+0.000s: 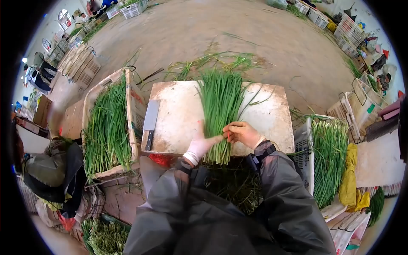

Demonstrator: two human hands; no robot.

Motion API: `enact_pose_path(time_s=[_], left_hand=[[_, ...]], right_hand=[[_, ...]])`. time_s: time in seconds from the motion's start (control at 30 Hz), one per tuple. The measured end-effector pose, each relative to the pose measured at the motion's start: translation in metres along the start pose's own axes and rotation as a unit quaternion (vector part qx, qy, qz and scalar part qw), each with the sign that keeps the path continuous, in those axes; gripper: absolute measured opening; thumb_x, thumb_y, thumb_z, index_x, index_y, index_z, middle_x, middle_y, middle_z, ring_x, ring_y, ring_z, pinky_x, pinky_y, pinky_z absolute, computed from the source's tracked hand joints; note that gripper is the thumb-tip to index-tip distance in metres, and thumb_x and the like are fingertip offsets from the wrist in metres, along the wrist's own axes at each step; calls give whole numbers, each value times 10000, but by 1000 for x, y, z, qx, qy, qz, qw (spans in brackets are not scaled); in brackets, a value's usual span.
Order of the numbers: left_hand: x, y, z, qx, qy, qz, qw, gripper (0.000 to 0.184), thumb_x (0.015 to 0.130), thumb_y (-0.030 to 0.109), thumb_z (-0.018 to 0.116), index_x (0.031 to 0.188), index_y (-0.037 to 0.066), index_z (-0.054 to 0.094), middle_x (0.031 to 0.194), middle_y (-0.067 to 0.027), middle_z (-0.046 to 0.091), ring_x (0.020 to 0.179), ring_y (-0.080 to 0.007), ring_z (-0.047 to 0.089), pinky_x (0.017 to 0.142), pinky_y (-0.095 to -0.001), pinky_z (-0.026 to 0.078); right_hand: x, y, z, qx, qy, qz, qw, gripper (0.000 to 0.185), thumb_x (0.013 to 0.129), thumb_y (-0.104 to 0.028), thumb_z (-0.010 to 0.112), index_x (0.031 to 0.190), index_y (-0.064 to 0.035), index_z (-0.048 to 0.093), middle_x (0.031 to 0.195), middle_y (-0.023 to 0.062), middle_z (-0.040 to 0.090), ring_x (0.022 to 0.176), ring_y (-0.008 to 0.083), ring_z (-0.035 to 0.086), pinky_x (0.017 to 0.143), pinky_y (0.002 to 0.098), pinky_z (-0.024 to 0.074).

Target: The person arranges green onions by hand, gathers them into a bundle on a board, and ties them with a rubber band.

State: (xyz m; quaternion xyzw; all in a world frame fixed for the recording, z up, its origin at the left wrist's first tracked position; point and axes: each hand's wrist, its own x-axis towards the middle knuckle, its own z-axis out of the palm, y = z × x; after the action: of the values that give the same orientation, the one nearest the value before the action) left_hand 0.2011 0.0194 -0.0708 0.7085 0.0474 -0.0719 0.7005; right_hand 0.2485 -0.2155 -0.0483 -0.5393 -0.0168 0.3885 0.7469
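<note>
A thick bunch of long green chives [221, 97] lies on a pale, worn board [176, 95], leaf tips away from me and cut stalk ends near the front edge. My left hand [199, 143], in a white glove, grips the bunch from the left, its thumb across the stalks; its other fingers are partly hidden. At the bunch's right side, my right hand [245, 134] is closed, thumb and fingertips pinching a small red band [230, 135] against the stalks. A cleaver [151, 121] with a black handle rests at the board's left edge.
Left of the board stands a crate [132, 112] filled with chives; another white crate [310, 157] of chives is on the right. Loose leaves [229, 61] litter the floor beyond. A yellow cloth [349, 174] hangs beside the right crate. A person [55, 165] sits at far left.
</note>
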Motion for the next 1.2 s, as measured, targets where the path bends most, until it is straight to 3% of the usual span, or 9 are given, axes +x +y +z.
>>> enact_pose_path(time_s=[0.07, 0.17, 0.27, 0.37, 0.4, 0.53, 0.57, 0.67, 1.2], left_hand=[[4, -14, -11, -58, 82, -39, 994, 974, 904, 149, 808, 1638, -25, 192, 1548, -279, 473, 1401, -329, 504, 1119, -405, 447], [9, -11, -37, -161, 121, -163, 966, 735, 970, 129, 687, 1580, -15, 304, 1332, -208, 621, 1119, -267, 652, 899, -408, 552], [28, -57, -49, -115, 113, -160, 974, 592, 988, 121, 632, 1523, 10, 407, 1098, -143, 692, 861, -209, 675, 709, -391, 568], [50, -95, -47, 102, 153, -74, 980, 489, 978, 101, 615, 1453, 20, 535, 958, -140, 721, 763, -198, 688, 628, -366, 561], [46, -78, -42, 302, 193, -2, 934, 402, 962, 89, 601, 1360, 55, 649, 910, -153, 733, 801, -243, 712, 699, -393, 576], [45, -44, -27, 368, 167, 40, 914, 357, 976, 151, 582, 1313, 143, 697, 989, -180, 749, 889, -374, 725, 828, -446, 569], [43, -27, -23, 397, 142, -42, 906, 290, 974, 177, 575, 1224, 132, 715, 1032, -194, 745, 943, -380, 724, 826, -455, 575], [52, -34, -24, 491, 157, 30, 856, 180, 895, 165, 575, 942, 173, 748, 943, -165, 743, 866, -400, 727, 768, -524, 568], [55, -48, -39, 451, 78, -29, 889, 197, 876, 183, 650, 963, 58, 775, 991, -232, 753, 969, -409, 734, 854, -490, 584]], right_hand=[[-6, 1, 0, 12, -4, -1, 1000, 245, 1052, -186, 573, 1180, -24, 706, 1043, 90, 771, 855, 188, 751, 772, 312, 586], [-8, 5, -4, 29, -11, -10, 999, 230, 1037, -139, 575, 1191, -24, 703, 1076, 103, 765, 866, 199, 756, 789, 321, 591], [-8, 6, -3, 29, -5, -17, 999, 222, 1025, -105, 579, 1189, -20, 703, 1067, 107, 765, 863, 194, 757, 777, 313, 592], [-11, 2, 0, 5, 9, -17, 1000, 215, 1023, -104, 581, 1177, -16, 704, 1057, 106, 766, 861, 187, 758, 765, 306, 593], [-12, 3, -1, 8, 13, -21, 1000, 219, 1012, -97, 585, 1174, -11, 705, 1045, 109, 765, 869, 202, 753, 780, 317, 588], [-14, 5, -3, 2, 27, -23, 999, 261, 989, -84, 582, 1202, 22, 692, 1059, 149, 754, 890, 246, 733, 819, 358, 579], [-12, 9, -7, 1, 21, -36, 999, 279, 980, -88, 588, 1210, 38, 683, 1072, 179, 740, 905, 262, 729, 817, 378, 582], [-13, 7, -5, -11, 29, -24, 999, 279, 963, -70, 608, 1205, 53, 675, 1038, 184, 725, 849, 249, 701, 803, 393, 582], [-34, 22, -13, -41, 168, -91, 981, 176, 963, -129, 696, 1074, 4, 667, 880, 100, 711, 708, 202, 672, 653, 331, 547]])
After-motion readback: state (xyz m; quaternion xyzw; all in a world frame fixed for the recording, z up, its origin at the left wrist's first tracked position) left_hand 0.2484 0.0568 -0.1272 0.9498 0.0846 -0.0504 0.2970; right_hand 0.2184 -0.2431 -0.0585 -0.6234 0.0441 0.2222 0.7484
